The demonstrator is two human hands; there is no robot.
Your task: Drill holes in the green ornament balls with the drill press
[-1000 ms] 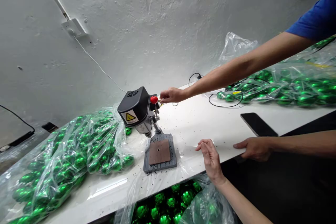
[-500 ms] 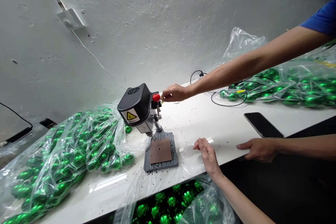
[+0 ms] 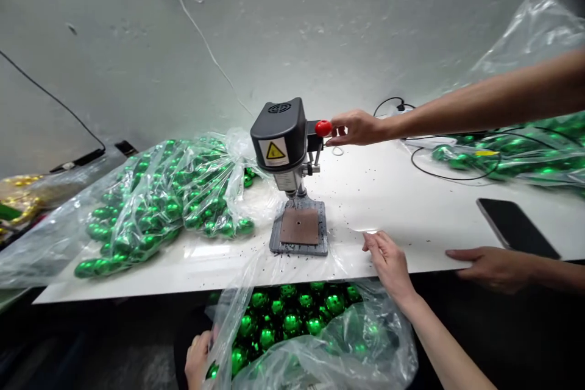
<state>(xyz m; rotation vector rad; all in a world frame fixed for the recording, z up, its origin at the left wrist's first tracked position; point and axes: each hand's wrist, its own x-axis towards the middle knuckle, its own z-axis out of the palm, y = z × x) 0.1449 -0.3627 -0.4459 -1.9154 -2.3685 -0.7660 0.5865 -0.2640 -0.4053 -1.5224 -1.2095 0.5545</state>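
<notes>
Two hands low in the frame: the left hand, lower left, is right against the clear bag of green balls, fingers bent, grip too hidden to tell. That bag gapes upward, long axis running across the frame. Right hand, half-curled, nothing visible in it, angles up-left at the table edge. Beyond, mid-frame, the drill press stands upright, bit pointing down; a co-worker's hand is just beside its red knob.
</notes>
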